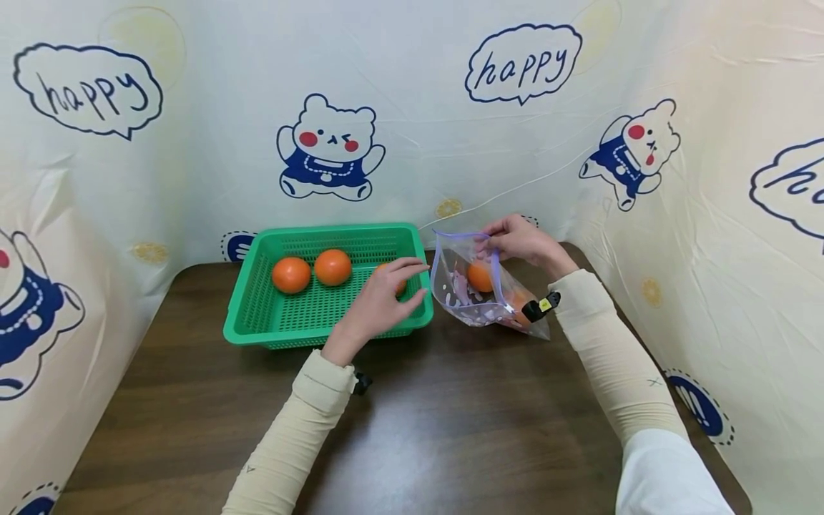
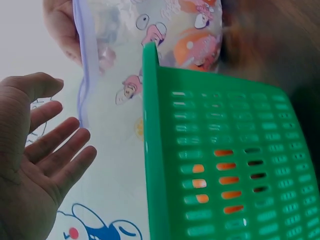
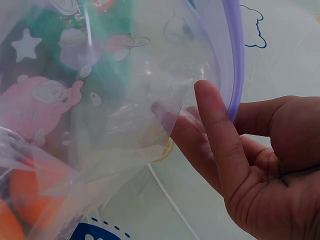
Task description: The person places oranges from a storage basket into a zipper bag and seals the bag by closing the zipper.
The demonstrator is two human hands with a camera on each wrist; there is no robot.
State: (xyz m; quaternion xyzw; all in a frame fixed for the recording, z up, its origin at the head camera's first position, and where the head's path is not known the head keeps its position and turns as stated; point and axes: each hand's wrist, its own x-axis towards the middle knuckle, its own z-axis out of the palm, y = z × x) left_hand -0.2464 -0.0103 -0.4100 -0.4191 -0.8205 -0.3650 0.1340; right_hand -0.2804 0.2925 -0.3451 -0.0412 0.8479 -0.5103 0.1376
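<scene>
The tabletop (image 1: 483, 415) is dark brown with wood grain, and shows a pale sheen in front of the green basket (image 1: 305, 304), which sits upright on it. Just right of the basket is a clear zip bag (image 1: 489, 304), its lower end seemingly resting on the tabletop, though the contact is hard to make out.

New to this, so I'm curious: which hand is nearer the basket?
Left. The left hand is by the right end of the basket; the right hand grips the bag, farther right.
</scene>
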